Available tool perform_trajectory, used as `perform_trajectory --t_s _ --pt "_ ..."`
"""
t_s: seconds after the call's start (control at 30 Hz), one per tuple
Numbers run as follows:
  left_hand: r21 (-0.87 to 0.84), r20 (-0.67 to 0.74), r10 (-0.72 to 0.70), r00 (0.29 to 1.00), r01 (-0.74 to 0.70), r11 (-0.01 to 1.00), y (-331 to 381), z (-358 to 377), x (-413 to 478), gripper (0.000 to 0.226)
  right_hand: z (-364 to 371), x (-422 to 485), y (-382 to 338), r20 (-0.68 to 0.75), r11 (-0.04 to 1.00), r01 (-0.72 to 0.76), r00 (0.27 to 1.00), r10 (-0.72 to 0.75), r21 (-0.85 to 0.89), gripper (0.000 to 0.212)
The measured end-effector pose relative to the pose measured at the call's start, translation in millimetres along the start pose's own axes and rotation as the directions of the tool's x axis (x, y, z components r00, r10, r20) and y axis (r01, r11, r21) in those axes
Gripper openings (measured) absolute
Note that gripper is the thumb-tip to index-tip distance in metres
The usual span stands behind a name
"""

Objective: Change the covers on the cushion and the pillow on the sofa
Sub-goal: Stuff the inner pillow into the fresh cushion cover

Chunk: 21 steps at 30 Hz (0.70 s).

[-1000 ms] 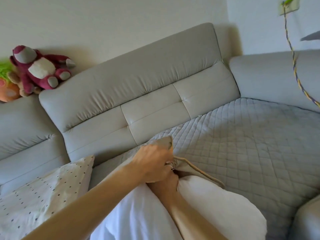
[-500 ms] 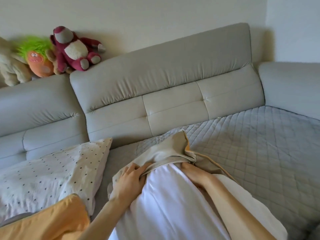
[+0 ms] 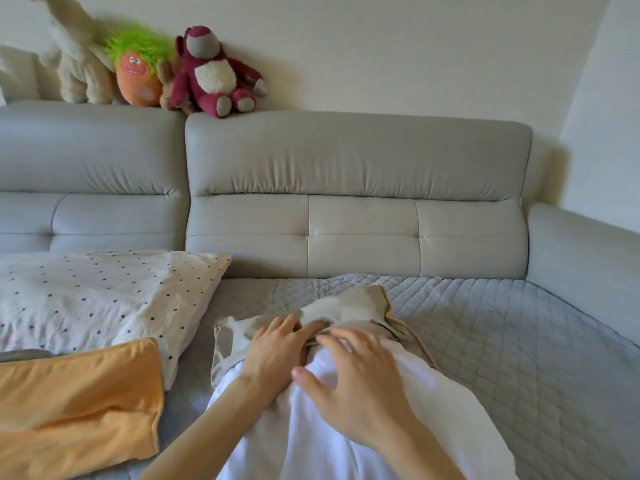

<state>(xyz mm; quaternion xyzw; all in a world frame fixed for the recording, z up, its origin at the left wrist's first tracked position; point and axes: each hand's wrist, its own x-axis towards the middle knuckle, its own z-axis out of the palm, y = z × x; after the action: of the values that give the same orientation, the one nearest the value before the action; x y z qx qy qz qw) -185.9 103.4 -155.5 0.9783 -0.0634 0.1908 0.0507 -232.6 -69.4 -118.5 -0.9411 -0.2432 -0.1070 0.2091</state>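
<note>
Both hands are on the cushion here. The left grip lies released, fingers stretched fairly straight and pressing on the bunched edge of the beige cover, thumb out of sight. Just beside it, the right grip is released too: fingers spread and relaxed, palm over the white cushion, fingertips touching the cover's rim, thumb sticking out toward the left grip.

The beige cover sits only on the far end of the cushion, crumpled just beyond both sets of fingertips. The bare white cushion runs back under the right grip and along both forearms toward the person.

Left of the left grip and apart from it lies the dotted pillow. The orange cover lies nearer than that pillow, overlapping its near edge.

Everything rests on the quilted grey mat, which spreads out to the right of the right grip on the grey sofa.

Well beyond the grips, on top of the backrest, sit a maroon plush bear, a green-haired toy and a cream plush.
</note>
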Motion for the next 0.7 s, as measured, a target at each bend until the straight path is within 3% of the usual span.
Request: perform_trajectory --t_s 0.07,0.13,0.2,0.3,0.43,0.5,0.57,0.7 --pt "0.052 -0.127 -0.022 0.992 0.029 0.998 -19.2 -6.9 -5.6 0.051 16.5 5.8 -15.0 0.197 0.994 0.006 0.980 0.016 -0.112 0.090" --pt "0.088 -0.178 -0.120 0.977 0.137 0.987 -48.5 -6.4 -25.1 0.051 25.5 10.9 -13.5 0.273 0.974 0.016 0.961 0.047 -0.224 0.086" --pt "0.101 -0.194 -0.224 0.955 0.246 0.964 -71.9 -4.6 -52.8 0.051 27.7 14.5 -5.9 0.197 0.954 0.041 0.980 0.019 -0.296 0.066" --pt "0.075 -0.194 -0.363 0.911 0.383 0.921 -81.3 -1.6 -86.4 0.031 34.1 16.7 -1.9 0.099 0.950 0.056 0.995 -0.026 -0.309 0.047" --pt "-0.144 0.045 -0.573 0.819 0.572 0.807 -78.9 16.0 -100.5 0.021 37.3 16.2 1.1 0.021 0.900 0.135 0.990 -0.139 -0.414 0.049" --pt "-0.234 0.061 -0.584 0.810 0.580 0.780 -69.9 16.8 -93.7 0.016 32.0 17.9 9.4 -0.050 0.900 0.116 0.987 -0.151 -0.421 0.054" --pt "-0.436 0.064 -0.567 0.821 0.534 0.725 -55.9 3.2 -79.4 0.012 17.8 20.6 13.1 -0.113 0.905 0.058 0.987 -0.116 -0.422 0.057" --pt "-0.586 -0.054 -0.409 0.911 0.302 0.752 -29.7 -43.3 -49.9 0.021 -39.0 29.8 16.2 -0.245 0.914 -0.086 0.969 -0.015 -0.396 0.044"
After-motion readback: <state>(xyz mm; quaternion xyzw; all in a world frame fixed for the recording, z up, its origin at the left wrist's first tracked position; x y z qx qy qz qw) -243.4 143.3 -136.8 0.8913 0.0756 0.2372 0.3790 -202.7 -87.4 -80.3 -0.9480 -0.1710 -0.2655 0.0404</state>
